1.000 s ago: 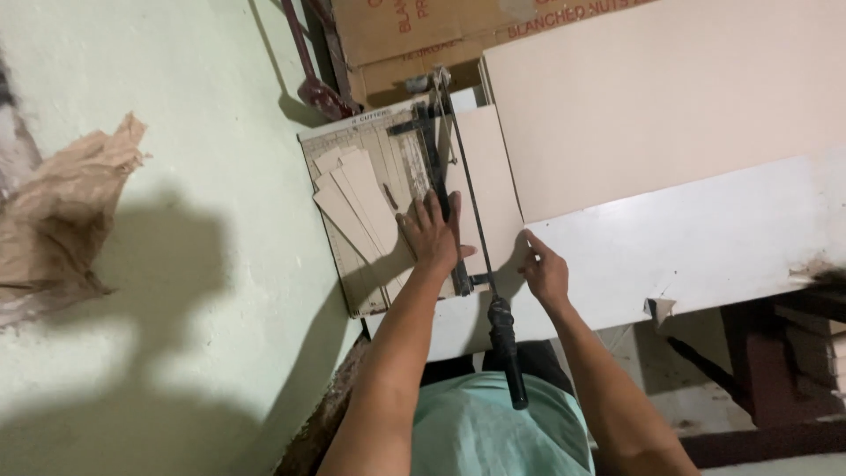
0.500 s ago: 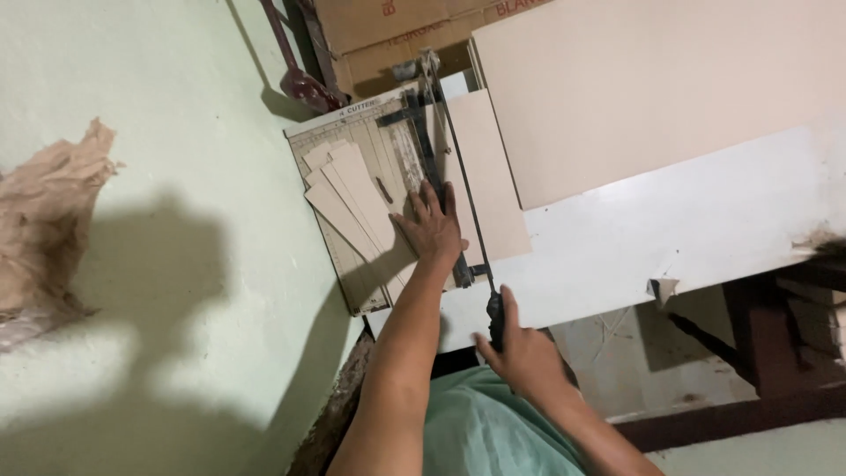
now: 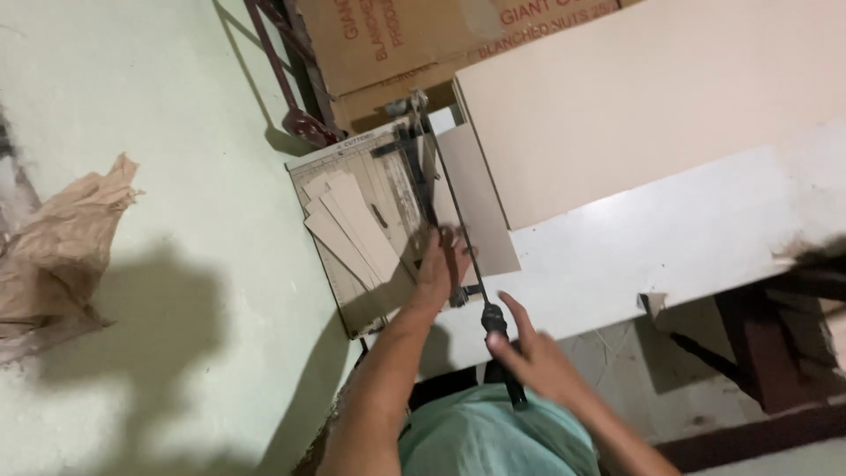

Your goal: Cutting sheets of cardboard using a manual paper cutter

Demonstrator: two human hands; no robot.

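Note:
A guillotine paper cutter (image 3: 352, 159) lies on a white table (image 3: 670, 238). My left hand (image 3: 441, 264) presses flat, fingers spread, on a beige sheet (image 3: 480, 203) beside the cutter's long blade arm (image 3: 423, 176). Several cut beige strips (image 3: 352, 225) are piled on the cutter board to the left of that hand. My right hand (image 3: 538, 353) is at the arm's black handle (image 3: 515, 392), fingers stretched out and the thumb across the grip; the hand is blurred.
A large beige board (image 3: 652, 97) lies on the table at the right. Brown cardboard boxes (image 3: 397, 44) stand behind the cutter, next to a dark red metal frame (image 3: 291, 106). Crumpled brown paper (image 3: 62, 247) lies at the left on the pale green surface.
My right hand moved from the sheet by the blade down to the black handle, and its fingers have since spread. The left hand stayed pressing by the blade.

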